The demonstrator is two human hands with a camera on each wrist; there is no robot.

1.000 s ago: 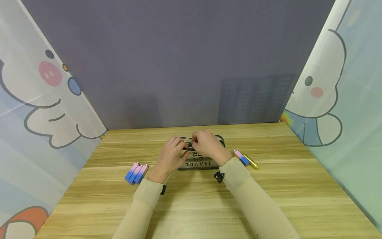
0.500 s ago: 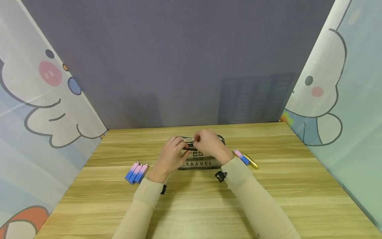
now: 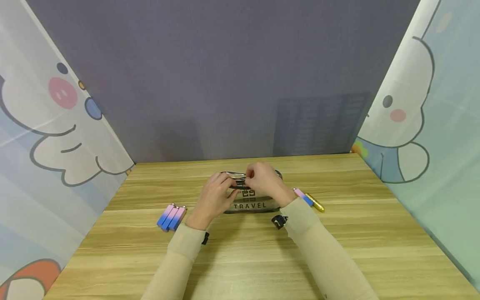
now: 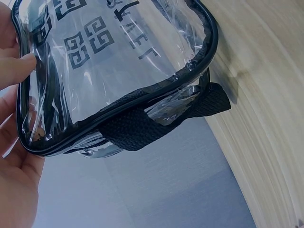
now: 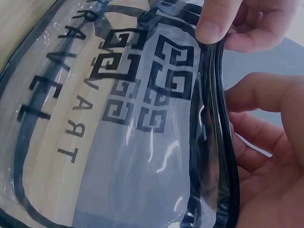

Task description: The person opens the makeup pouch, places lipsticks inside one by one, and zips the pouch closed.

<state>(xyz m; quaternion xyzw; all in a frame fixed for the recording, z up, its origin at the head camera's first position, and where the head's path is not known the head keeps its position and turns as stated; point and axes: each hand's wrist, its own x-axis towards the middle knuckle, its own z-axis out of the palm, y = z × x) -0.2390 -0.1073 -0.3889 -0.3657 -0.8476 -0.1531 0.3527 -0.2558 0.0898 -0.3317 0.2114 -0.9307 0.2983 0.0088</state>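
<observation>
A person's left hand (image 3: 213, 196) is pinching the black-trimmed top edge of a clear TRAVEL pouch (image 3: 249, 206), which is standing near the middle of a wood-grain table (image 3: 240, 258). The right hand (image 3: 267, 182) is pinching farther right along that edge, its fingertips partly hidden. Three pink-and-blue sticks (image 3: 171, 218) are lying left; another such stick (image 3: 303, 196) is lying right, just beside a gold tube (image 3: 316, 203).

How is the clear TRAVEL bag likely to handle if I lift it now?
The bag will probably flop, since its clear wall shows creases. It seems light for its size: the right wrist view shows no contents. The black piping, curving smoothly, likely keeps the edges somewhat in shape.
</observation>
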